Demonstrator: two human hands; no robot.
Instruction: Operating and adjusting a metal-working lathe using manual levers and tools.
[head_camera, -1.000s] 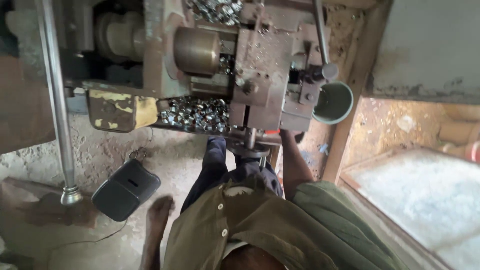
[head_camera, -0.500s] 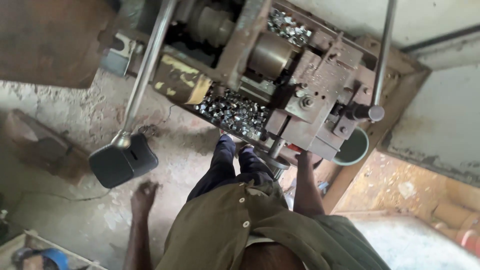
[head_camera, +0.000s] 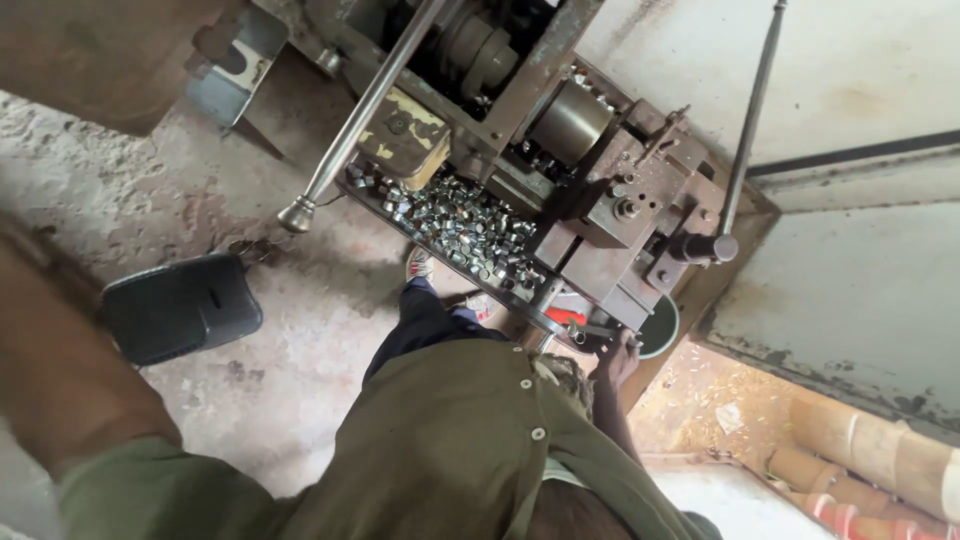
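- The right hand (head_camera: 614, 362) reaches up to the lower front edge of the grimy grey-brown metal lathe-like machine (head_camera: 610, 220), its fingers against a small handle there; whether they are closed round it I cannot tell.
- Just right of that hand sits a round green cup-like container (head_camera: 662, 326), fixed at the machine's corner.
- Up and left of it, a tray of small shiny metal rings (head_camera: 465, 225) lies along the machine's front.
- A long steel lever with a round knob end (head_camera: 345, 140) slants above the tray (untouched).
- The left hand is out of frame; only a blurred forearm and olive sleeve (head_camera: 80, 400) show at the lower left.
- Near that arm, a black plastic foot pedal (head_camera: 180, 308) rests on the concrete floor (head_camera: 300, 330).
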